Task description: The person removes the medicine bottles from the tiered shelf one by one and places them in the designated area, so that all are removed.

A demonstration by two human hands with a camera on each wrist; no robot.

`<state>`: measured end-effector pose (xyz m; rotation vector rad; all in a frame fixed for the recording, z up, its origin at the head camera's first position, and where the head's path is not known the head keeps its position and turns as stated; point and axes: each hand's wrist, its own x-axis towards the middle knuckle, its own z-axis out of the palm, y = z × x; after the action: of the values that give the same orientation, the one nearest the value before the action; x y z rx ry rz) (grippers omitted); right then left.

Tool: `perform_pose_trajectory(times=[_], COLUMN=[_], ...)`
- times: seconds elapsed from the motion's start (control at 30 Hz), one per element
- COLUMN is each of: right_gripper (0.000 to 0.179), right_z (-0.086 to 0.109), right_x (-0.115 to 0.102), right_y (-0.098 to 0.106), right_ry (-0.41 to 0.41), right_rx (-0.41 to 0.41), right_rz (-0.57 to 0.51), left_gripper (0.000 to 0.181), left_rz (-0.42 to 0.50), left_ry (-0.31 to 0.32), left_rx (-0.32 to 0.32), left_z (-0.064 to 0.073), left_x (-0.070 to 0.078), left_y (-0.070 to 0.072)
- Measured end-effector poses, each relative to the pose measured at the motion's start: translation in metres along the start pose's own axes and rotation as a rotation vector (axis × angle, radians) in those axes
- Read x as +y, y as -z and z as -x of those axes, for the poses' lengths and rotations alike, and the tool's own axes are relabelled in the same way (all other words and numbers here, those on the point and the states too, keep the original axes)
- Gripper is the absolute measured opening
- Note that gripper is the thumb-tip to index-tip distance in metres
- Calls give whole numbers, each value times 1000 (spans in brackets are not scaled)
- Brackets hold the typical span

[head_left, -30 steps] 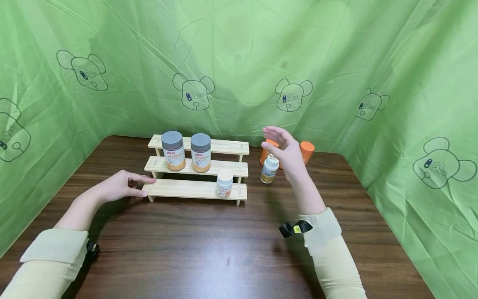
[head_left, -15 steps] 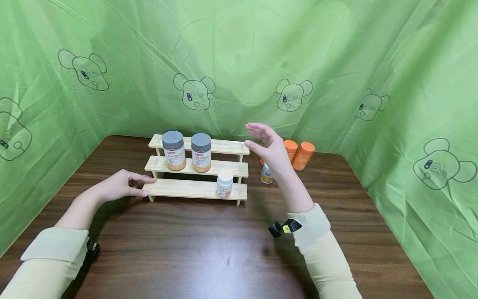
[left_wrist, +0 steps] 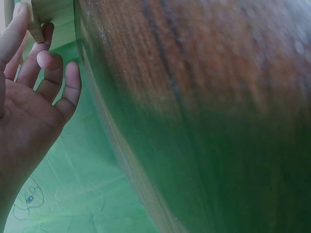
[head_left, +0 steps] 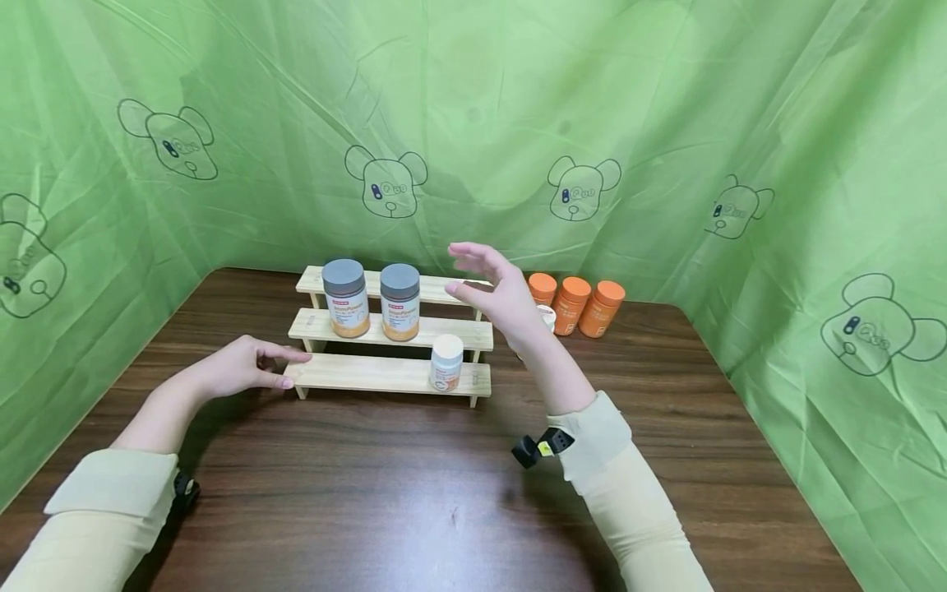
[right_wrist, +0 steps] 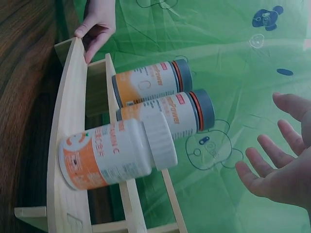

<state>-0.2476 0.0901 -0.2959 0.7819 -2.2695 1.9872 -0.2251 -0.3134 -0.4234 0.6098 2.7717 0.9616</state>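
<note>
A three-tier wooden display rack point(head_left: 362, 372) stands on the table. My left hand point(head_left: 233, 370) holds the left end of its lowest step between thumb and fingers; the right wrist view shows this hold too. Two grey-lidded jars point(head_left: 346, 300) stand side by side on the middle step. A white vitamin C bottle point(head_left: 446, 363) is upright near the right end of the lowest step. My right hand point(head_left: 503, 292) hovers over the rack's right end, fingers spread and relaxed, holding nothing. Behind its wrist, a small white-capped bottle point(head_left: 547, 316) is mostly hidden.
Several orange bottles point(head_left: 571, 308) stand in a row on the brown table point(head_left: 399, 477), right of the rack. Green cloth point(head_left: 473, 123) with bear-head prints hangs around the back and sides. Each wrist carries a small black camera point(head_left: 542, 446).
My right hand has moved left, from in front of the orange bottles to above the rack's right end, uncovering those bottles. The left hand, the rack and the things on it stay put.
</note>
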Motion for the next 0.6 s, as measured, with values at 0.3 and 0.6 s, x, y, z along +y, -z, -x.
perform_pose_trajectory(times=[0.3, 0.6], right_gripper=[54, 53], right_z=[-9, -19], right_x=[5, 16], right_y=[-18, -36], right_ry=[-32, -46], right_rx=[-49, -102], right_rz=[49, 48], left_gripper=[49, 48], left_rz=[7, 18], left_ry=[-1, -10], left_rx=[5, 11], left_z=[0, 1], left_x=[1, 2], left_y=[-2, -1])
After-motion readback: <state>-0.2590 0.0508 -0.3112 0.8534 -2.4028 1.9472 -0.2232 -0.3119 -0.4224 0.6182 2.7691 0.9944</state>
